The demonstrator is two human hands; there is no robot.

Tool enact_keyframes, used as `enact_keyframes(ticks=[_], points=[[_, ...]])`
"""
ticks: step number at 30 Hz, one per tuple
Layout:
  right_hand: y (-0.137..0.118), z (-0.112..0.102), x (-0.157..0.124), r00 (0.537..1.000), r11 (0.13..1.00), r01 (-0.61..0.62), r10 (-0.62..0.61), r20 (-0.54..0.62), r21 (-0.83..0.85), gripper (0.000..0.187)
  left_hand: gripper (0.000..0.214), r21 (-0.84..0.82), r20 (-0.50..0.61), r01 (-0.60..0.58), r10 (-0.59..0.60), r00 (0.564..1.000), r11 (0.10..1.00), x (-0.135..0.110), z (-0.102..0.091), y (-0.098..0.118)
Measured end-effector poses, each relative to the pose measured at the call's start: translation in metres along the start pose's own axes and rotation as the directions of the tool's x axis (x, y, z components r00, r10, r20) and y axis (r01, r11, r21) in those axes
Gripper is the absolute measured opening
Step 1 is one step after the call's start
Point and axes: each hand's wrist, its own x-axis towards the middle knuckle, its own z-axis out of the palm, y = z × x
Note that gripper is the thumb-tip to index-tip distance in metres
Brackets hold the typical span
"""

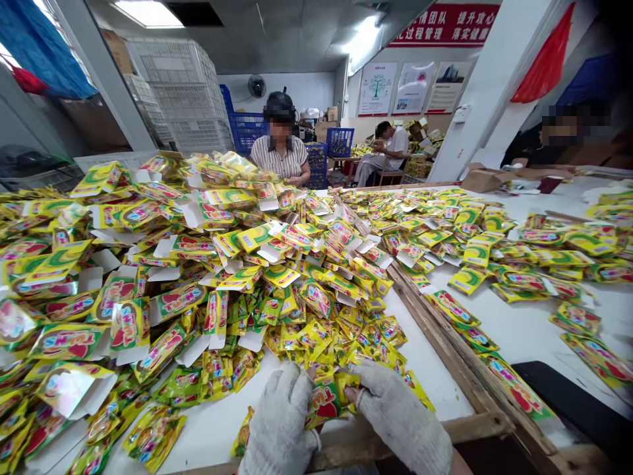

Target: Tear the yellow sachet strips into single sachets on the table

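Both of my hands wear pale knit gloves with bare fingertips. My left hand [281,422] is closed around the left end of a small yellow and green carton [324,400] with a watermelon print, low over the table's near edge. At the carton's right end, my right hand [398,412] pinches a small yellow sachet [347,380]; whether it is partly inside the carton I cannot tell. Just beyond my hands lies a heap of small yellow sachets [314,340]. Behind and left of it rises a large pile of similar cartons [178,300], many with white flaps open.
A wooden strip [435,336] divides the white tabletop; more cartons [465,280] lie right of it. A dark flat object [558,402] sits at the right edge. Across the table is a person in a striped shirt [279,158]; others sit farther back and right. White crates [178,92] stand behind.
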Motion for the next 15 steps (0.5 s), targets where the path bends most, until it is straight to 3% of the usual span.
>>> enact_keyframes(ticks=[3, 7, 11, 13, 15], points=[[-0.005, -0.001, 0.006, 0.989, 0.989, -0.115, 0.105, 0.108, 0.096, 0.023, 0.073, -0.019, 0.027, -0.057, 0.058, 0.998, 0.998, 0.001, 0.001, 0.001], [-0.005, -0.002, 0.004, 0.955, 0.924, -0.232, 0.157, 0.254, 0.303, 0.024, 0.073, -0.049, -0.014, 0.005, -0.005, 1.0, 0.999, 0.002, -0.002, 0.0], [-0.009, -0.001, -0.01, 0.891, 0.749, -0.33, 0.047, 0.452, 0.574, 0.036, 0.068, -0.079, 0.016, -0.002, 0.003, 1.0, 0.997, 0.003, -0.013, 0.006], [-0.013, 0.0, -0.016, 0.903, 0.711, -0.317, 0.023, 0.43, 0.627, 0.037, 0.065, -0.1, 0.053, -0.036, 0.041, 0.998, 0.994, 0.003, -0.018, 0.011], [-0.015, 0.001, -0.021, 0.94, 0.732, -0.273, 0.065, 0.336, 0.624, 0.035, 0.066, -0.175, 0.064, -0.069, 0.081, 0.995, 0.982, 0.001, -0.023, 0.013]])
